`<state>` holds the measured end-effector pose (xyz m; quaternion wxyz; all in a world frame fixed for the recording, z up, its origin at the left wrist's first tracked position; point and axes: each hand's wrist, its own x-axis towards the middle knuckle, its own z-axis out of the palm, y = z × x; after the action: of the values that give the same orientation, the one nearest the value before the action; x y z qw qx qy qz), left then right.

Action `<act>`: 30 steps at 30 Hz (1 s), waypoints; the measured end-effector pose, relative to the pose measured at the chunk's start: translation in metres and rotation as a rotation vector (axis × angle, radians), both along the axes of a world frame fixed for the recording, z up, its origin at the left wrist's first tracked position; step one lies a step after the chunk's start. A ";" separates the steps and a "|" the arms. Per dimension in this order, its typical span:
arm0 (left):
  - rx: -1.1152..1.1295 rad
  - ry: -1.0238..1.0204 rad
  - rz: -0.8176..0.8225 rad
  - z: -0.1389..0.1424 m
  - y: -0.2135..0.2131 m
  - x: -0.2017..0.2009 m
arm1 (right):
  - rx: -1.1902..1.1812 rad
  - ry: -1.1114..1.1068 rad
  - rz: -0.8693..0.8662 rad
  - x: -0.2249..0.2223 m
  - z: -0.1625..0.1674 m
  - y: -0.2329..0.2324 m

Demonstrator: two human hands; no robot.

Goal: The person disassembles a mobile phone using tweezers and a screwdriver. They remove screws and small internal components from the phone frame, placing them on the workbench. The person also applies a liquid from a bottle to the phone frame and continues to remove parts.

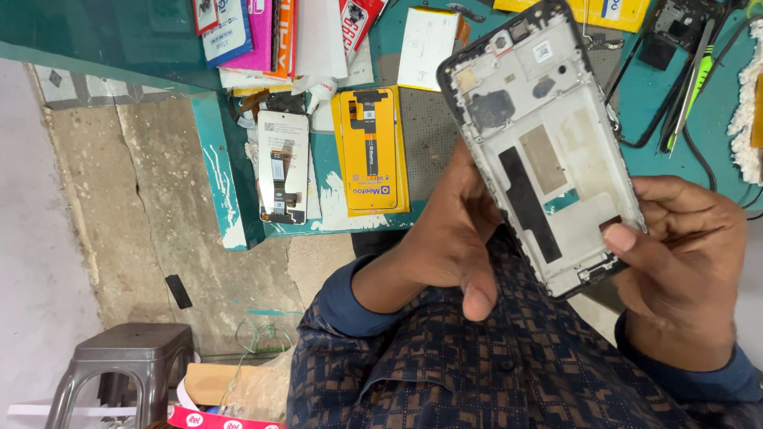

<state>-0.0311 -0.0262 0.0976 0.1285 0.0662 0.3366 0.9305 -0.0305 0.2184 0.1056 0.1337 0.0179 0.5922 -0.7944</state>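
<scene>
An opened phone frame (540,143), white inside with a black rim and a black strip down its middle, is held up in front of me, tilted. My left hand (449,238) supports it from behind and below on its left side. My right hand (683,254) grips its lower right corner, thumb pressed on the inner face near the bottom edge. Both sleeves are dark blue with a brown pattern.
On the teal workbench (214,151) lie a yellow replacement screen pack (371,151), a white screen part with a ribbon cable (283,167), coloured packets (254,36), a white battery (427,48) and tweezers with a green tool (690,83). A grey stool (119,365) stands on the floor at lower left.
</scene>
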 end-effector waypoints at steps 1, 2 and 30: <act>0.001 0.024 -0.005 -0.001 -0.002 -0.001 | 0.038 0.008 0.000 0.000 0.001 -0.001; 0.002 0.048 -0.010 -0.003 -0.005 -0.003 | 0.050 0.011 -0.007 -0.001 0.002 -0.002; -1.962 0.270 0.556 -0.067 -0.050 0.000 | -0.144 -0.107 -0.071 -0.001 -0.071 -0.028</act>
<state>-0.0314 -0.0766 0.0308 -0.1329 -0.0442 0.9637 0.2274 -0.0312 0.1907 0.0343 0.1380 0.0717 0.5246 -0.8370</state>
